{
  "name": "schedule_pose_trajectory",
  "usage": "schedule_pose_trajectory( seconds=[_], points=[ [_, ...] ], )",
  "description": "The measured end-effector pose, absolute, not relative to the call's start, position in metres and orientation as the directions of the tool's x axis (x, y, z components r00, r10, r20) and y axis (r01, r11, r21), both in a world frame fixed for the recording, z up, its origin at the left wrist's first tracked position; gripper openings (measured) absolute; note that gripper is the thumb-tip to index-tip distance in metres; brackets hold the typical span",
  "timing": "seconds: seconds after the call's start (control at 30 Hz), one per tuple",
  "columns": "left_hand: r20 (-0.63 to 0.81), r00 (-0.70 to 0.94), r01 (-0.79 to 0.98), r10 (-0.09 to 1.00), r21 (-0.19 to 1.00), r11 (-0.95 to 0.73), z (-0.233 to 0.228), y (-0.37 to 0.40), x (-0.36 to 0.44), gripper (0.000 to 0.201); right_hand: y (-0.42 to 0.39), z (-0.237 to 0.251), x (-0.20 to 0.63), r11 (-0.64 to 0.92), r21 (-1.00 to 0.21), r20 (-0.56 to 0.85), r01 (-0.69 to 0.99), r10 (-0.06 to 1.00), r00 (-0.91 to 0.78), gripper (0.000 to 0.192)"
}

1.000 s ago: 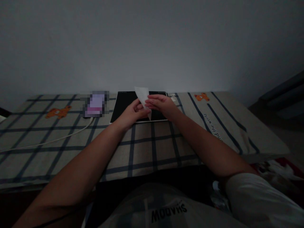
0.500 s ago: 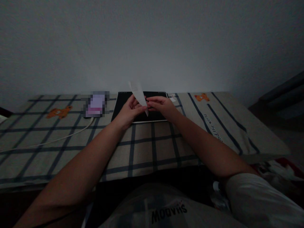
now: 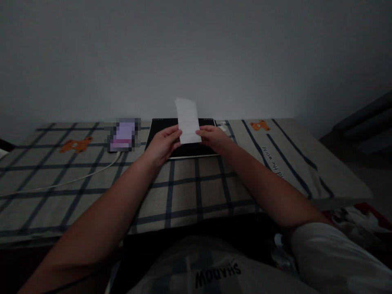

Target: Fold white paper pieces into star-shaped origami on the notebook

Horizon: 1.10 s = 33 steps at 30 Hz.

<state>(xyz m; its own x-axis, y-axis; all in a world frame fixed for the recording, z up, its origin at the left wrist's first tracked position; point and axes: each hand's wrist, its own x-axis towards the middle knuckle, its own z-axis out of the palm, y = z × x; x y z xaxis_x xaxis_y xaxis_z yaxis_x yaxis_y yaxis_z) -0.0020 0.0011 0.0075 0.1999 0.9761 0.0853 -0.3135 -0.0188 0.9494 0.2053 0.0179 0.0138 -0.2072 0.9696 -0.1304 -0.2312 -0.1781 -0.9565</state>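
White cable: It (image 3: 88,174) trails across the cloth (image 3: 183,188) near your left forearm; a careless sweep could drag the phone. Its far end is cut off.
Phone: Its screen (image 3: 124,134) is blurred, so you can't read it.
Left hand: Your thumb and fingers (image 3: 165,143) are pinched closed on the paper's lower left edge; the tips behind are hidden.
White paper: It (image 3: 188,120) stands raised between your hands, above the black pad (image 3: 190,150), whose middle it covers. Its unsupported top could flop or crease if your grips pull unevenly (it looks thin). Any markings are too faint to read.
Right hand: Your fingers (image 3: 216,138) pinch the lower right edge; loosening here could let that side swing. Fingertips behind can't be seen.
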Motion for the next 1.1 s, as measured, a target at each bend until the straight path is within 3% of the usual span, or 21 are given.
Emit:
schedule_pose_trajectory(
  seconds=[0.13, 0.27, 0.47, 0.57, 0.7, 0.83, 0.97, 1.1],
  points=[
    [0.011, 0.091, -0.213, 0.996, 0.977, 0.009, 0.005, 0.003, -0.003, 0.030, 0.019, 0.011, 0.207, -0.167, -0.970, -0.134, -0.178, 0.974, -0.184, 0.017],
    [0.016, 0.089, -0.154, 0.996, 0.988, -0.002, 0.005, 0.001, -0.001, 0.035, 0.020, 0.009, 0.207, -0.145, -0.981, -0.124, -0.128, 0.979, -0.165, 0.021],
    [0.051, 0.019, -0.202, 0.999, 0.978, -0.046, 0.007, 0.002, 0.001, 0.034, 0.015, 0.014, 0.204, -0.176, -0.975, -0.143, -0.138, 0.965, -0.219, 0.012],
    [0.052, 0.020, -0.243, 0.998, 0.969, -0.046, 0.011, 0.003, -0.002, 0.033, 0.014, 0.017, 0.205, -0.173, -0.977, -0.147, -0.123, 0.969, -0.200, 0.019],
    [0.076, -0.042, -0.249, 0.996, 0.965, -0.084, 0.018, 0.007, -0.011, 0.033, 0.018, 0.016, 0.212, -0.130, -0.992, -0.126, -0.007, 0.972, -0.200, 0.025],
    [0.046, -0.100, -0.108, 0.994, 0.993, -0.057, 0.019, 0.013, -0.021, 0.032, 0.025, 0.013, 0.219, -0.051, -0.992, -0.069, 0.115, 0.985, -0.158, 0.021],
    [0.004, -0.107, -0.025, 0.994, 1.000, -0.006, 0.014, 0.018, -0.023, 0.022, 0.031, 0.011, 0.223, -0.038, -0.999, -0.041, 0.036, 0.995, -0.086, 0.017],
    [0.041, -0.124, -0.043, 0.991, 0.998, -0.047, 0.011, 0.020, -0.024, 0.025, 0.033, 0.010, 0.227, -0.104, -0.994, -0.097, -0.033, 0.982, -0.164, 0.018]
  ],
)
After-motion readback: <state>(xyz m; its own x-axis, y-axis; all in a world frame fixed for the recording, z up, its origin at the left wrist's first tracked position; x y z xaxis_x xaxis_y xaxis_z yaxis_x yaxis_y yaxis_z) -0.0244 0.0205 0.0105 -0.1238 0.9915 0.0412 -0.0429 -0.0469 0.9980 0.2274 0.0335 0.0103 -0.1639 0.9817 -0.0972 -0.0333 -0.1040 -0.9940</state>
